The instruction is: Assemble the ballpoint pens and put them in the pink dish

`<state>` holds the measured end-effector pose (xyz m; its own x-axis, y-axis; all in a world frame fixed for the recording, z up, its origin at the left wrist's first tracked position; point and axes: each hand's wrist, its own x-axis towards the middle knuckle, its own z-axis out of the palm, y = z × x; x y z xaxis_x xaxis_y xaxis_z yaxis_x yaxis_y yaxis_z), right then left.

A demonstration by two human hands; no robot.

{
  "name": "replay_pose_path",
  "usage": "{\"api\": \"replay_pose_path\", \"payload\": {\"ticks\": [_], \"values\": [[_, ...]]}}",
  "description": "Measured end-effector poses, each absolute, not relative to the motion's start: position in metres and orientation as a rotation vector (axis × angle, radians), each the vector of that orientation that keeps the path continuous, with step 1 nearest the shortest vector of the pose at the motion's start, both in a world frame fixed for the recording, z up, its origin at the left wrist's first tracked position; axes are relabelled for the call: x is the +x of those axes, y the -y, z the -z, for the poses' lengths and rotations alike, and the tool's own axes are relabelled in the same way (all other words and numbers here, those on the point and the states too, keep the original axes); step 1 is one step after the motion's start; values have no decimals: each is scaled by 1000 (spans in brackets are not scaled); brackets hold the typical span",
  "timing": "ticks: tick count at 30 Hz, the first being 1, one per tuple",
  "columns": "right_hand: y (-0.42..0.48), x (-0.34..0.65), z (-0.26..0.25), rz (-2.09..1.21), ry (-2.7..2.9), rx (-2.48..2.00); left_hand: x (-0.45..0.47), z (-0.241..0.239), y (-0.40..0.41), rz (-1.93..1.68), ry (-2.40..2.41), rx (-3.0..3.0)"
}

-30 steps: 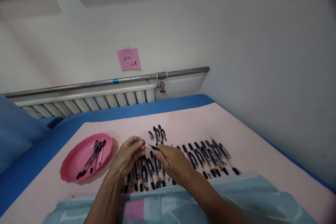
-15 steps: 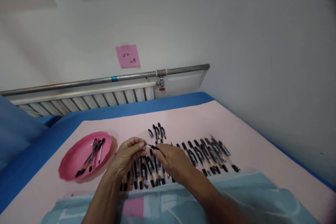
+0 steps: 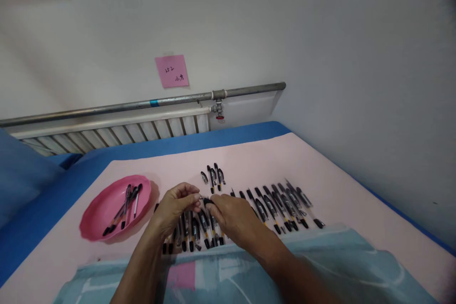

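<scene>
Thumb and finger of my left hand point(image 3: 178, 206) pinch a small silvery pen tip point(image 3: 201, 197), mostly covered by the fingertips. My right hand point(image 3: 235, 218) is closed round a black pen point(image 3: 208, 201), whose front end points at the left fingertips and meets the tip there. Below both hands lie several clear-barrelled pens point(image 3: 184, 235) with black ends, caps and small metal parts among them. Another row of pens and caps point(image 3: 281, 209) spreads to the right of my right hand. A little group of pens and caps point(image 3: 213, 175) lies just beyond my hands.
A pink oval dish point(image 3: 90, 218) on the left holds several pens. Pale pink sheeting point(image 3: 256, 156) covers the blue surface point(image 3: 178, 146). Light blue patterned cloth point(image 3: 320, 256) lies along the near edge. Behind stand a radiator point(image 3: 114, 137), a pipe with a valve, and walls.
The pen in my right hand has come closer to my left fingertips, so the gap at its front end has narrowed. The view has tilted slightly; the laid-out pens look the same.
</scene>
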<state>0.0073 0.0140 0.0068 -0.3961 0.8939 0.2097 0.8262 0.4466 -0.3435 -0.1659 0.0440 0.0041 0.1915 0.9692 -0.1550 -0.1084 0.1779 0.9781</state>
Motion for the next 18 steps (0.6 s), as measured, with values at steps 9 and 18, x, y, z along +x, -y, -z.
{"api": "replay_pose_path", "payload": {"ticks": [9,18], "values": [[-9,0,-7,-558,2214,-1413,-166,-5,-44,-976,-1072,1097],[-11,-6,1,-819,2028,-1368,-164,-4,-41,-966,-1111,1106]]}}
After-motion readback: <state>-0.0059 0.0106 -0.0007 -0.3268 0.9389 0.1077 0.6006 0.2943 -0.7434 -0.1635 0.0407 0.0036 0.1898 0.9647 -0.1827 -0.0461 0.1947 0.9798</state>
